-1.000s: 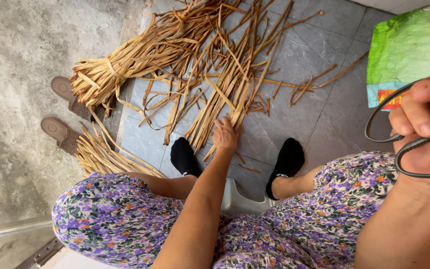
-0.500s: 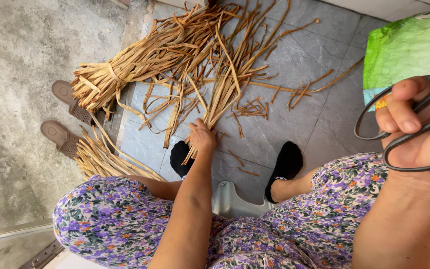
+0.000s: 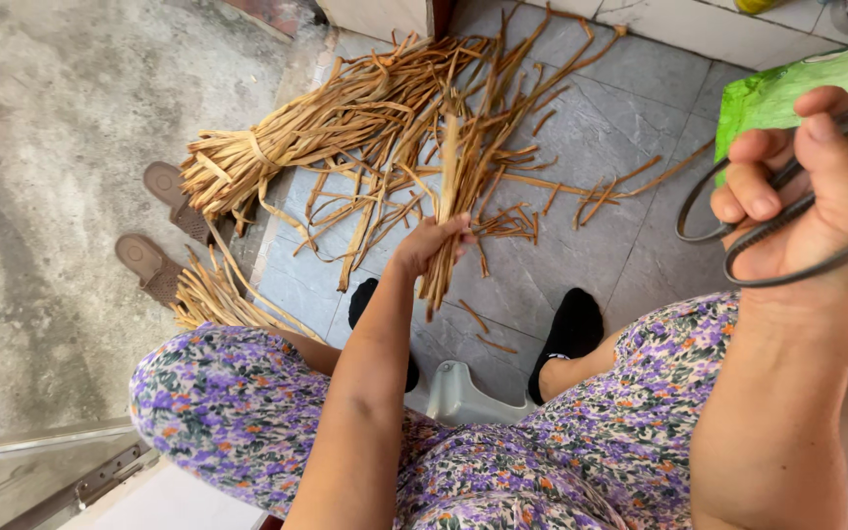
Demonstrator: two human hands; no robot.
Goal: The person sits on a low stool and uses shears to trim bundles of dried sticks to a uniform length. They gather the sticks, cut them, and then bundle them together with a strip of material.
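Lifted since half a second ago, the left hand (image 3: 431, 243) grips a few dried reed strips (image 3: 447, 211) off the tiled floor (image 3: 601, 108); right hand (image 3: 805, 196) clenches scissors (image 3: 738, 231), unused; the tied bundle (image 3: 277, 147) and loose pile at the floor's far-left edge remain ungathered.

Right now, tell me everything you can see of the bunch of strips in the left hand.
The bunch of strips is a small sheaf of flat, tan, dried plant strips, like reed or leaf. The left hand grips it near the lower end, holding it roughly upright above the grey tiled floor. Short ends hang below the fist; the tops overlap the loose pile behind.
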